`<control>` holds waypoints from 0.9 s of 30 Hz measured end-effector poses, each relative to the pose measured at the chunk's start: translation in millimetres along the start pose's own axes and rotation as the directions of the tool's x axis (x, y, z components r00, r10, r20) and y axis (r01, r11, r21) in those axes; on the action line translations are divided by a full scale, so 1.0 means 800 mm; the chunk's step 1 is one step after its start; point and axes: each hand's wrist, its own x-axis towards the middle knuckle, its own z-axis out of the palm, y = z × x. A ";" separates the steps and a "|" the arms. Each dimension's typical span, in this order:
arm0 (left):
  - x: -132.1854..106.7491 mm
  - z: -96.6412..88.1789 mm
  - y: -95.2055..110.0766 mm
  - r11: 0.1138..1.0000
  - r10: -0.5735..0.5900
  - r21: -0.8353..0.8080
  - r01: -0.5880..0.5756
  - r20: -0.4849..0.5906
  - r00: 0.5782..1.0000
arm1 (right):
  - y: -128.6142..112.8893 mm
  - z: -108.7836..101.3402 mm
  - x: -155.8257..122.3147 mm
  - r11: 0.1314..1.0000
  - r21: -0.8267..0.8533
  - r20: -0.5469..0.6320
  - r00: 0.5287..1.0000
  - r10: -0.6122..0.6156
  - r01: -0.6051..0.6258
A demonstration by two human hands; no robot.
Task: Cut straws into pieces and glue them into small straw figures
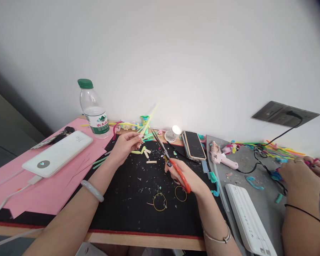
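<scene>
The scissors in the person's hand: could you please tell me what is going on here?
The person's left hand holds up a pale yellow strip, and the right hand holds orange-handled scissors, with the blades pointing up beside the strip. Below, two thin hoops lie on a black mat among small scraps. At the right, a co-worker's hands are busy with something small and pink.

Beyond the left hand (126, 145), to its left, I see a bottle (94, 112); farther left a power bank (61, 151) lies on paper (29, 195). A cup (172, 136) stands past the right hand (191, 176), a phone (194, 145) right of it. Two rings (160, 211) lie on the mat (122, 209), nearer me than the right hand. Rightward lies a glue gun (221, 159).
</scene>
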 end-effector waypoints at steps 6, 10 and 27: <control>-0.004 0.005 0.005 0.999 -0.001 -0.035 0.005 0.122 0.992 | 0.002 0.002 -0.005 0.997 0.080 0.065 0.998 -0.004 -0.001; -0.007 0.007 0.006 0.999 -0.023 -0.026 0.028 0.162 0.987 | 0.017 0.007 0.002 0.991 0.120 0.052 0.998 0.045 -0.051; -0.011 0.012 0.005 0.980 -0.186 0.134 0.150 0.318 0.930 | 0.015 0.017 0.008 0.992 0.079 0.046 0.995 0.093 -0.097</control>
